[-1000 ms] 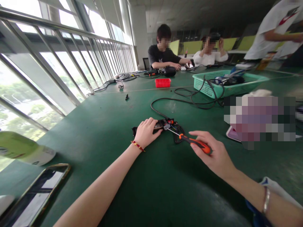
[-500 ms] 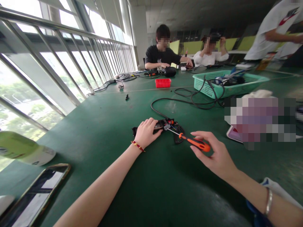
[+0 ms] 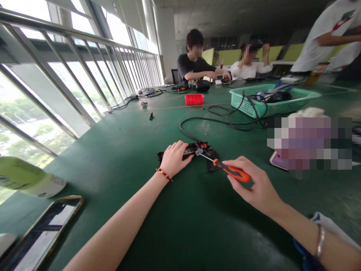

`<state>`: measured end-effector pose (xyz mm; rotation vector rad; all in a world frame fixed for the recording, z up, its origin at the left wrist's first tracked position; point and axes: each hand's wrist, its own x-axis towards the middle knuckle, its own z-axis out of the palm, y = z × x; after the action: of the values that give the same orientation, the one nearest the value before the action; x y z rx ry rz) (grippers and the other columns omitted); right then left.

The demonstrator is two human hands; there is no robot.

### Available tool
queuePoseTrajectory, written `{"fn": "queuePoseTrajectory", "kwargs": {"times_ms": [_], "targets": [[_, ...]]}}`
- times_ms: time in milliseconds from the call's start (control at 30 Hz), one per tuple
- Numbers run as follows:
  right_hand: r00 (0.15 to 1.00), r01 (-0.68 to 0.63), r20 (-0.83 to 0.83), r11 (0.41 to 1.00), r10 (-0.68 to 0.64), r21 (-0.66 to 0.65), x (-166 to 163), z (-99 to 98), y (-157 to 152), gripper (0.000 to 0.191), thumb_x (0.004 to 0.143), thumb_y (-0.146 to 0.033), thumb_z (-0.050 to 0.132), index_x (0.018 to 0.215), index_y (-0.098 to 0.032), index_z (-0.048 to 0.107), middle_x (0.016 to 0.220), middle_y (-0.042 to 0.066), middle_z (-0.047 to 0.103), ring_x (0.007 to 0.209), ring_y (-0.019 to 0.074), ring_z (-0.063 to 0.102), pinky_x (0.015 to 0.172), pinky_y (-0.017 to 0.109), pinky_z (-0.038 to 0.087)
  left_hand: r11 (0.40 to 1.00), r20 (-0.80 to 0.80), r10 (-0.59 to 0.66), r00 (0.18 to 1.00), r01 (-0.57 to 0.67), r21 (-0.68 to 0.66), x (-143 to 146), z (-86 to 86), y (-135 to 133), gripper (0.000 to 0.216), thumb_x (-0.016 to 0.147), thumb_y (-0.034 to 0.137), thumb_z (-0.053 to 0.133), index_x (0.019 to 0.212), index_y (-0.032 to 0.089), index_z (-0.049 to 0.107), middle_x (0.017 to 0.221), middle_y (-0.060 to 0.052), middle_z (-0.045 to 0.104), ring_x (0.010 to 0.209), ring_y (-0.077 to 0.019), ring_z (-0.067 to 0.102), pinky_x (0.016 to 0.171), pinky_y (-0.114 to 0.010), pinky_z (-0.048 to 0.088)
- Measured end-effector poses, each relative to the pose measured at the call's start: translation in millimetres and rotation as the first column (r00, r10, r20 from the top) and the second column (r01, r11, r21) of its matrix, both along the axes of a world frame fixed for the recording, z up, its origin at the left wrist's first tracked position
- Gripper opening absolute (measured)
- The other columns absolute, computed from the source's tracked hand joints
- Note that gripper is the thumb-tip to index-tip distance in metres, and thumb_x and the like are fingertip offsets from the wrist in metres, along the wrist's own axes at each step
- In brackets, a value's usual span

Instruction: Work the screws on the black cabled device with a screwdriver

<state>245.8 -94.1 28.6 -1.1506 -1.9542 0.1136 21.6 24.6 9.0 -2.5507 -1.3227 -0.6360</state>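
Note:
My left hand (image 3: 175, 158) is wrapped over the body of an opened black corded power tool (image 3: 210, 152), pressing it to the green tabletop. Coloured wires and small inner parts show at the tool's right end; much of its body is hidden under the hand. My right hand (image 3: 255, 184) grips the orange and black handle of a screwdriver (image 3: 235, 171) between thumb and fingers. The screwdriver's shaft slants up to the left, its tip at a grey part inside the tool. A black cord runs from the tool towards the back right.
A green basket (image 3: 254, 107) of cables and tools stands at the back right, a small red tray (image 3: 194, 99) left of it. A phone (image 3: 42, 233) and a green-white bottle (image 3: 31, 177) lie at left. Other people work across the table (image 3: 126, 131).
My right fingers have closed onto the screwdriver handle, where the index finger was lifted off before. My left hand and the tool stay put. A person across the table has moved their hands right.

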Motion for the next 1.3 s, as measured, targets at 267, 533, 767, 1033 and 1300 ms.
{"fn": "queuePoseTrajectory", "kwargs": {"times_ms": [267, 533, 767, 1033, 1300], "targets": [[0.998, 0.057, 0.011, 0.997, -0.057, -0.043, 0.4, 0.7, -1.2, 0.020, 0.083, -0.019, 0.047, 0.095, -0.021, 0.063, 0.075, 0.001, 0.068, 0.059, 0.0130, 0.058, 0.057, 0.028, 0.047, 1.000, 0.005, -0.004, 1.000, 0.004, 0.001, -0.4, 0.1, -0.4, 0.027, 0.083, 0.037, 0.053, 0.103, 0.019, 0.053, 0.097, -0.005, 0.058, 0.090, -0.0208, 0.056, 0.077, -0.033, 0.044], [0.996, 0.090, -0.008, 0.993, -0.091, -0.070, 4.0, -1.1, 0.9, 0.020, 0.083, -0.020, 0.048, 0.096, -0.021, 0.063, 0.081, 0.001, 0.069, 0.062, 0.0132, 0.059, 0.059, 0.028, 0.047, 1.000, 0.003, -0.006, 1.000, 0.006, 0.002, -0.7, 0.5, -0.6, 0.027, 0.083, 0.037, 0.053, 0.102, 0.018, 0.053, 0.097, -0.006, 0.058, 0.090, -0.0211, 0.055, 0.076, -0.034, 0.044], [0.996, 0.088, 0.006, 0.989, -0.088, -0.118, 4.3, -2.7, 1.1, 0.021, 0.084, -0.021, 0.047, 0.097, -0.020, 0.063, 0.084, 0.002, 0.069, 0.065, 0.0135, 0.059, 0.061, 0.029, 0.046, 1.000, 0.004, -0.009, 1.000, 0.009, 0.012, -0.7, 0.2, -0.7, 0.028, 0.084, 0.037, 0.053, 0.103, 0.017, 0.053, 0.097, -0.005, 0.058, 0.090, -0.0210, 0.055, 0.076, -0.033, 0.044], [0.993, 0.110, -0.043, 0.989, -0.114, -0.098, 1.7, -2.4, 2.7, 0.024, 0.079, -0.018, 0.053, 0.103, -0.020, 0.057, 0.085, 0.001, 0.064, 0.070, 0.0132, 0.060, 0.066, 0.026, 0.048, 1.000, -0.004, -0.002, 1.000, 0.002, 0.008, -0.2, 0.1, -0.4, 0.028, 0.083, 0.037, 0.054, 0.102, 0.017, 0.054, 0.097, -0.005, 0.058, 0.090, -0.0207, 0.055, 0.077, -0.033, 0.044], [0.970, 0.135, -0.177, 0.976, -0.166, -0.171, 6.2, -4.7, 2.5, 0.020, 0.087, -0.031, 0.048, 0.105, -0.021, 0.053, 0.075, -0.001, 0.058, 0.056, 0.0103, 0.054, 0.054, 0.023, 0.044, 1.000, 0.002, 0.001, 1.000, -0.001, 0.012, -0.4, -0.1, -0.1, 0.028, 0.083, 0.037, 0.054, 0.102, 0.017, 0.054, 0.096, -0.005, 0.058, 0.088, -0.0204, 0.055, 0.075, -0.033, 0.044]]}}
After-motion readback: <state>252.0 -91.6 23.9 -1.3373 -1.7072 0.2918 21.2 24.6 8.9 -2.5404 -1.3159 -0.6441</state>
